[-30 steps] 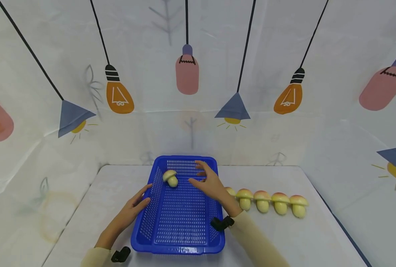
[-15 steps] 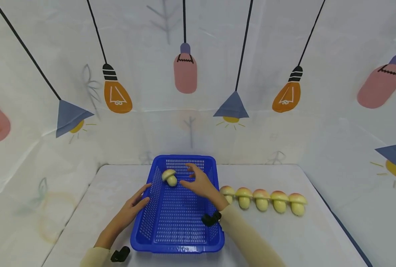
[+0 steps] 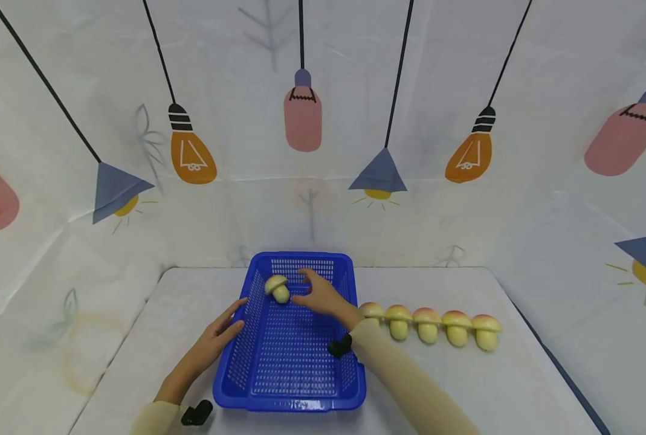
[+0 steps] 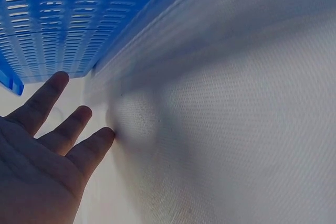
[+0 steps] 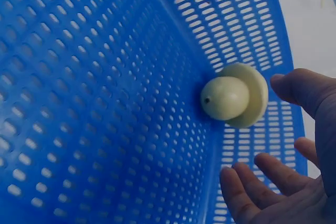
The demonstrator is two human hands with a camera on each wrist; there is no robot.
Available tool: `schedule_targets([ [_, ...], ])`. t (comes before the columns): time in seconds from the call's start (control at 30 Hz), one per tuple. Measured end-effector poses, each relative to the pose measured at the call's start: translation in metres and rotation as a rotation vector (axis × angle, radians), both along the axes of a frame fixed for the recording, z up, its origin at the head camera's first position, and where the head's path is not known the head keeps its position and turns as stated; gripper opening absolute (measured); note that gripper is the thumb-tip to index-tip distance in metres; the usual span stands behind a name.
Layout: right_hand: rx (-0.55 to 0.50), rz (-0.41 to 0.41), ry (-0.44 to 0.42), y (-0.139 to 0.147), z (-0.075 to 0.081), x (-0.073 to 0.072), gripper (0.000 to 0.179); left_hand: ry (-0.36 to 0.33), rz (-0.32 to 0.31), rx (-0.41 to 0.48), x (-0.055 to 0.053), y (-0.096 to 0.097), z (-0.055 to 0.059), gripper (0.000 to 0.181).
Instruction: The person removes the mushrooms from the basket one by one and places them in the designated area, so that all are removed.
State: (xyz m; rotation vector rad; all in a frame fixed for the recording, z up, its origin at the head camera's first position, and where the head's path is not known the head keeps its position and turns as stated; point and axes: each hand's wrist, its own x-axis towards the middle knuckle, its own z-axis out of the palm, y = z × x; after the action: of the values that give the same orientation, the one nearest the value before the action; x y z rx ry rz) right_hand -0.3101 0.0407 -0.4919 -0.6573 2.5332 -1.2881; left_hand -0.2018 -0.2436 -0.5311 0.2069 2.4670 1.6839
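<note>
A blue plastic basket (image 3: 290, 405) with slotted walls stands on the white table. Inside it, near the far left corner, lies a pale yellow toy mushroom (image 3: 277, 289); its round stem end and cap (image 5: 257, 98) show in the right wrist view. My right hand (image 3: 323, 296) hovers over the basket just right of that mushroom, thumb and fingers spread apart, holding nothing. The left hand (image 3: 214, 341) is at the basket's left side with fingers extended, its fingertips at the rim. In the left wrist view, the left hand's fingers (image 4: 89, 150) are straight beside the slotted wall.
Right of the basket, several toy mushrooms (image 3: 427, 325) with reddish caps stand in a row on the table (image 3: 442, 393). A wall covering (image 3: 323, 211) printed with lamps rises behind the table. Black wrist devices (image 3: 196, 414) sit at both sleeves.
My right hand has moved a little left inside the basket, closer to the mushroom there. The left hand and the row of mushrooms look unchanged.
</note>
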Motion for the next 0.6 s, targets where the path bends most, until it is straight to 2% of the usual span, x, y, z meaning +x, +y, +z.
schedule_targets([
  [0.3, 0.009, 0.035, 0.016, -0.026, -0.002, 0.001, 0.072, 0.012, -0.024, -0.019, 0.003, -0.002, -0.001, 0.057],
  [0.6, 0.032, 0.050, 0.095, -0.041, -0.007, 0.000, 0.073, 0.012, -0.021, 0.001, 0.002, 0.000, 0.001, 0.057],
])
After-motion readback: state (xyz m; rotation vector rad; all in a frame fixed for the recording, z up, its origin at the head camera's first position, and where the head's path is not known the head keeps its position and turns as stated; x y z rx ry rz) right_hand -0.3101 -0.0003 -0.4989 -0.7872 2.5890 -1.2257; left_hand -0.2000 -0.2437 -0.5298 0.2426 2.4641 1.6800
